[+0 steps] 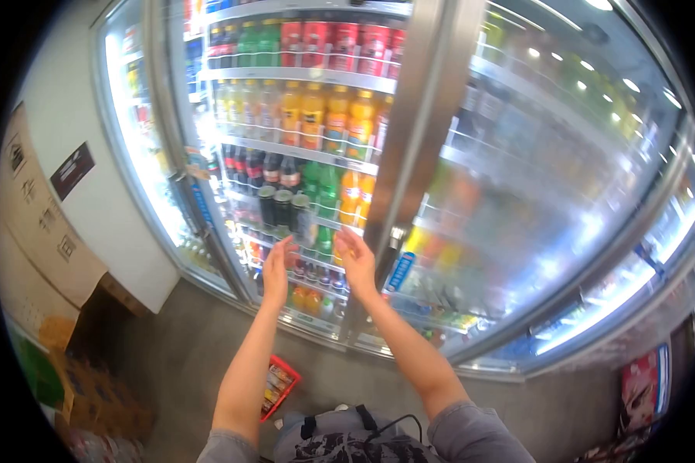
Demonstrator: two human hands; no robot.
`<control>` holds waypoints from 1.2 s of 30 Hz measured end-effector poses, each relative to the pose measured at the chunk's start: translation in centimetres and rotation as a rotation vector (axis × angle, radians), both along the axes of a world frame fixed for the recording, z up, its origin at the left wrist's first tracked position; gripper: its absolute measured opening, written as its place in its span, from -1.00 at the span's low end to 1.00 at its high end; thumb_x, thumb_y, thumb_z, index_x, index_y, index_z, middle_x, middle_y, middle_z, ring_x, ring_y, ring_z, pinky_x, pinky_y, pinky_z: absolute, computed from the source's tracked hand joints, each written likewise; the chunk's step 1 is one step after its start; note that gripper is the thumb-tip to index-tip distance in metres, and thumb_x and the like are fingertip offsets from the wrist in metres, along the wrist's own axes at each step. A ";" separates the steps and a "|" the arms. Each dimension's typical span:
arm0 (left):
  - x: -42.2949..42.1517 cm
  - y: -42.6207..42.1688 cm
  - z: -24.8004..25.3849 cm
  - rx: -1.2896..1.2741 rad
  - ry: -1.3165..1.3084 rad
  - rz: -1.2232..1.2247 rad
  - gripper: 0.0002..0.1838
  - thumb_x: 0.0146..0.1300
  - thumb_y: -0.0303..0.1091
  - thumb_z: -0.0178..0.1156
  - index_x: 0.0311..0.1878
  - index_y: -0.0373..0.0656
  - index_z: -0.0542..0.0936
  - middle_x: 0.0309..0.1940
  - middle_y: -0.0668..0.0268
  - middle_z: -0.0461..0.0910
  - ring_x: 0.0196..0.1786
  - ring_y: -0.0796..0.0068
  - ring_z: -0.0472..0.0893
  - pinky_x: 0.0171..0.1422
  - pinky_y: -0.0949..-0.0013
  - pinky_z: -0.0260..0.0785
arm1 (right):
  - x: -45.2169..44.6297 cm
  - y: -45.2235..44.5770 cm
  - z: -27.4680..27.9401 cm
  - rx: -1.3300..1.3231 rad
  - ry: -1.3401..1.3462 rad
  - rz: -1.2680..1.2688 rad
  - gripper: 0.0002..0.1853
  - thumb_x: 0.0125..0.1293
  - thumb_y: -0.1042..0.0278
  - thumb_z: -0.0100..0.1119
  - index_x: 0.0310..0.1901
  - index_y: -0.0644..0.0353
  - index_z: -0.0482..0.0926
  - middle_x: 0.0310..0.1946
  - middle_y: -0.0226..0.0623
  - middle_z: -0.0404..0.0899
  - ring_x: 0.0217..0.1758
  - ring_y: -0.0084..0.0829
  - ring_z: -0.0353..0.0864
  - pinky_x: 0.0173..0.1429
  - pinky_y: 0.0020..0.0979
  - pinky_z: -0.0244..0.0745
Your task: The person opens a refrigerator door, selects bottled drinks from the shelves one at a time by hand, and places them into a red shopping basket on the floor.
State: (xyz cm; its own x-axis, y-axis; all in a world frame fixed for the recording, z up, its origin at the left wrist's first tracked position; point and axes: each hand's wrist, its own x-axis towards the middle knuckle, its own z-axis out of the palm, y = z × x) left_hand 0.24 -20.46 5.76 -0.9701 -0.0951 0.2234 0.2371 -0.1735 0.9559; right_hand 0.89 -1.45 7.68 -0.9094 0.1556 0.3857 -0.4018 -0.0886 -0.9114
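Observation:
Both my hands are raised before a lit drinks cooler. My left hand (276, 272) is held upright with its fingers apart and nothing in it. To its right, my right hand (355, 262) has its fingers loosely curved and spread, with nothing visible in it. Just above them on a shelf are black cans (283, 207). Green bottles (328, 185) and orange bottles (356, 197) stand beside the cans. Higher shelves hold yellow-orange bottles (313, 116) and red cans (315, 42). Neither hand clearly touches a product.
A fogged glass door (517, 193) stands at the right, with a metal frame (417, 131) beside it. A red basket (286, 378) with packets is on the floor (185, 347). Cardboard (46, 224) leans at the left, and a pink box (639, 397) sits at lower right.

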 end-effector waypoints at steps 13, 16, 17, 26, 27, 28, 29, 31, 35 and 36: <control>1.6 11.6 2.8 0.026 0.026 -0.369 -0.45 0.57 0.06 -0.15 0.29 -0.15 0.53 0.02 0.24 0.64 -0.05 0.53 0.59 0.07 0.41 0.42 | 3.7 9.2 -1.9 0.129 -0.080 -0.477 -0.51 0.31 0.24 0.36 0.18 0.32 0.51 0.08 -0.06 0.62 0.10 -0.35 0.63 0.19 -0.36 0.54; 0.7 11.4 4.3 0.046 0.035 -0.385 -0.47 0.57 0.03 -0.14 0.29 -0.16 0.52 0.03 0.25 0.63 -0.06 0.54 0.59 0.06 0.43 0.41 | 2.3 8.7 -2.3 0.225 -0.159 -0.514 -0.48 0.34 0.14 0.33 0.16 0.38 0.50 -0.05 -0.11 0.68 0.03 -0.39 0.66 0.10 -0.42 0.53; 0.2 11.3 4.7 0.060 0.022 -0.416 -0.47 0.57 0.03 -0.15 0.29 -0.16 0.52 0.03 0.25 0.63 -0.07 0.55 0.59 0.06 0.43 0.41 | 1.7 8.6 -2.4 0.210 -0.214 -0.546 -0.49 0.35 0.09 0.31 0.10 0.39 0.53 -0.14 -0.15 0.71 -0.04 -0.41 0.68 0.06 -0.44 0.53; -2.2 7.7 4.9 -0.005 0.067 -0.626 -0.46 0.57 0.05 -0.16 0.27 -0.17 0.53 0.00 0.25 0.63 -0.08 0.55 0.59 0.04 0.45 0.41 | 0.3 5.7 -1.7 0.132 -0.287 -0.837 -0.50 0.37 -0.10 0.22 -0.40 0.28 0.69 -0.50 -0.35 0.67 -0.39 -0.54 0.62 -0.21 -0.43 0.46; -2.4 7.0 4.5 -0.007 0.049 -0.640 -0.46 0.57 0.05 -0.16 0.27 -0.17 0.53 0.00 0.25 0.63 -0.08 0.55 0.59 0.04 0.45 0.41 | 0.1 5.6 -2.3 0.130 -0.306 -0.849 -0.50 0.37 -0.10 0.22 -0.40 0.28 0.69 -0.50 -0.35 0.67 -0.39 -0.54 0.62 -0.21 -0.43 0.46; -2.8 6.6 4.3 -0.017 0.067 -0.635 -0.46 0.57 0.05 -0.16 0.27 -0.17 0.53 0.00 0.25 0.64 -0.08 0.55 0.59 0.04 0.45 0.41 | -0.1 5.8 -2.4 0.142 -0.306 -0.857 -0.51 0.37 -0.08 0.22 -0.40 0.28 0.69 -0.50 -0.34 0.67 -0.40 -0.54 0.61 -0.21 -0.43 0.45; -3.1 6.1 4.1 -0.030 0.085 -0.632 -0.46 0.56 0.05 -0.16 0.27 -0.17 0.54 -0.01 0.25 0.64 -0.08 0.55 0.59 0.04 0.45 0.42 | -0.3 6.0 -2.6 0.152 -0.308 -0.866 -0.52 0.37 -0.07 0.21 -0.40 0.28 0.69 -0.50 -0.34 0.67 -0.40 -0.53 0.60 -0.22 -0.44 0.44; -3.2 5.6 4.0 -0.043 0.075 -0.668 -0.46 0.56 0.05 -0.16 0.27 -0.17 0.53 0.00 0.26 0.64 -0.06 0.55 0.59 0.05 0.45 0.41 | 0.3 5.2 -1.8 0.143 -0.365 -0.892 -0.56 0.37 -0.01 0.20 -0.40 0.28 0.69 -0.50 -0.35 0.67 -0.40 -0.55 0.59 -0.22 -0.45 0.44; -3.6 6.2 5.1 -0.041 0.073 -0.762 -0.45 0.57 0.03 -0.16 0.27 -0.22 0.53 0.05 0.24 0.63 -0.01 0.54 0.58 0.09 0.45 0.40 | 2.6 3.6 -0.4 0.125 -0.424 -0.930 -0.59 0.35 0.04 0.21 -0.38 0.29 0.69 -0.50 -0.36 0.67 -0.40 -0.56 0.59 -0.23 -0.46 0.43; -3.4 6.5 5.6 -0.025 0.080 -0.769 -0.45 0.57 0.03 -0.16 0.27 -0.22 0.53 0.06 0.24 0.63 -0.01 0.53 0.58 0.11 0.44 0.39 | 3.9 3.1 -0.5 0.069 -0.428 -0.901 -0.61 0.34 0.05 0.21 -0.37 0.29 0.69 -0.49 -0.36 0.68 -0.40 -0.57 0.58 -0.23 -0.46 0.43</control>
State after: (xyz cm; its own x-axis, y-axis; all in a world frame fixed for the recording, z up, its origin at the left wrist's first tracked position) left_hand -3.17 -13.92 11.33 -0.7420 0.6049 0.2889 0.1275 -0.2958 0.9467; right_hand 4.76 1.64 7.20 -0.5274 0.8451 0.0874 0.0703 0.1459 -0.9868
